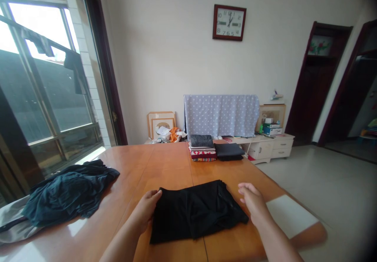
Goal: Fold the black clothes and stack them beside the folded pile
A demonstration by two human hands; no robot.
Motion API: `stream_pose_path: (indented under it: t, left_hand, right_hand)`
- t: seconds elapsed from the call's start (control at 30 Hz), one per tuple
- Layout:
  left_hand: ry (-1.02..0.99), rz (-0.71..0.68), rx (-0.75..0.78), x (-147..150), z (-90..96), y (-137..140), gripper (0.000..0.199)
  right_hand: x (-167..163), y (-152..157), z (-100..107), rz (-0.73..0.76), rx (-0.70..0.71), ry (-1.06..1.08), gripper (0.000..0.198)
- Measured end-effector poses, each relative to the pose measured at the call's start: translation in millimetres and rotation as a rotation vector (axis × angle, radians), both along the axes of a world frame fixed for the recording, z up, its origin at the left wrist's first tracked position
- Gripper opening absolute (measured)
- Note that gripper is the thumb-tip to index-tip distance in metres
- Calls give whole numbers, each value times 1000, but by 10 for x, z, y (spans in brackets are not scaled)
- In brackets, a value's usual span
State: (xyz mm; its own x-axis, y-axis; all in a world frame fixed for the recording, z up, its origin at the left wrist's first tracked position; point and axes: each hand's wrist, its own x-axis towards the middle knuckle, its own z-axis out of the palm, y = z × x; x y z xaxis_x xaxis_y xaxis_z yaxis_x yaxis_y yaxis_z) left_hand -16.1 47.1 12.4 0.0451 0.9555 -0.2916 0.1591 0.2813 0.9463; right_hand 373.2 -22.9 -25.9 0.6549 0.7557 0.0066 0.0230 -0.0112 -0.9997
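A black garment [191,211], folded into a rough rectangle, lies flat on the wooden table [165,168] in front of me. Its left side is straight, while the right end is slanted and wrinkled with a seamed edge. My left hand [149,209] pinches the far left corner between thumb and fingers; part of that hand's fingers is hidden by the cloth. Just off the garment's right end hovers my right hand [251,199], its fingers slightly bent and apart from the thumb, holding nothing.
Folded clothes [202,148] are stacked at the table's far edge, beside folded dark cloth [229,151]. A heap of dark clothes [70,193] lies on the left, near the window. A pale sheet [291,215] covers part of the right edge. Beyond stands a white cabinet [277,148].
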Motion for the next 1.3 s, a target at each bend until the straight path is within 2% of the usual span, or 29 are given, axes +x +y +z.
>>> stream_pose_path:
  t: [0.07,0.13,0.23,0.3,0.37,0.43,0.47,0.57,0.67,0.73,0.8,0.87,0.93,1.0,1.07,1.1,1.17,1.2,1.3]
  left_hand:
    - [169,22,114,-22,-102,-27,72]
    - [344,17,228,-38,-173,-66,80]
    - [548,-22,352,-43,-216,-136,75]
    - [597,-44,407,-43,-212,-178,66]
    - [601,-53,435,-56,-200,-203,60]
    - [607,-50,445,-90,-203,-207,58]
    - [615,-49,448,-114,-213,-204,57]
    - [648,-58,460,-190,-289,-182,55]
    - [702,-75,470,-241,-401,-166,54]
    - [743,-79,470,-254,-467,-163,54]
    - [768,-77,473,-254,-506,-162,54]
    - [774,-70,473,-248,-506,-161,54]
    - [772,-58,456,-241,-472,-163,53]
    - [757,-54,425,-235,-416,-168,54]
    - [732,-63,401,-230,-361,-177,54]
    - [723,-68,394,-227,-340,-183,53]
    - [721,-69,386,-224,-317,-194,53]
    - [729,-64,383,-223,-316,-199,53]
    - [750,-57,378,-225,-337,-212,54]
  right_hand:
    - [-91,-66,113,86,22,-183,28]
    - [-259,-167,254,287,40,-375,27]
    - [-575,-354,406,632,-11,-674,44]
    - [-760,-445,429,751,-50,-833,59]
    - [-884,-456,396,754,-56,-920,52]
    - [-929,-372,332,710,-45,-894,23]
    - [-924,-303,296,682,-42,-837,15]
    - [-828,-78,221,502,-43,-570,33]
    - [-730,8,240,308,-58,-442,33]
    - [-727,-66,300,377,-49,-495,26]
    - [-779,-214,365,588,-31,-609,24]
    - [-864,-370,402,807,-46,-752,45]
    - [-952,-465,401,894,-87,-880,59]
    - [-1019,-463,370,845,-99,-925,46]
    - [-1044,-370,328,764,-56,-851,21]
    - [-1036,-300,305,739,-27,-772,16]
    - [-974,-136,258,648,20,-565,26]
    - [-922,-53,231,555,34,-466,32]
    - [-726,146,141,168,63,-324,42]
